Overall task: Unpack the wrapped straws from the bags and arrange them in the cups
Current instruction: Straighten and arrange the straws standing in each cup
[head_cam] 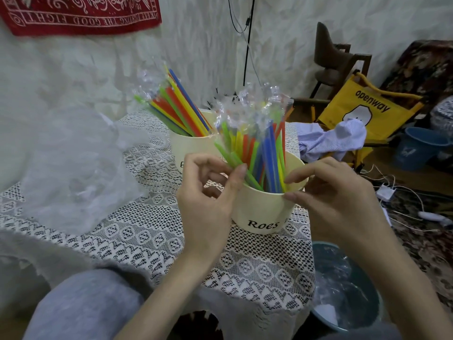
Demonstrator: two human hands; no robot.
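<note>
Two cream paper cups stand on a lace-covered table (pixel 147 236). The near cup (pixel 264 212), printed "Roes", holds several wrapped straws (pixel 262 146) in green, blue, yellow and orange, their clear wrapper ends sticking up. The far cup (pixel 188 148) holds another bunch of wrapped straws (pixel 179 106) leaning left. My left hand (pixel 208 195) is at the near cup's left side and pinches a green straw that leans out over the rim. My right hand (pixel 338 200) is at the cup's right side, with the index finger over the rim on a yellow straw and the thumb on the outer wall.
A crumpled clear plastic bag (pixel 73 168) lies on the table's left part. A dark bin (pixel 348 290) with clear wrapping stands on the floor by the table's right edge. Beyond are a yellow bag (pixel 367 106), a blue bucket (pixel 421 148), cables and a chair.
</note>
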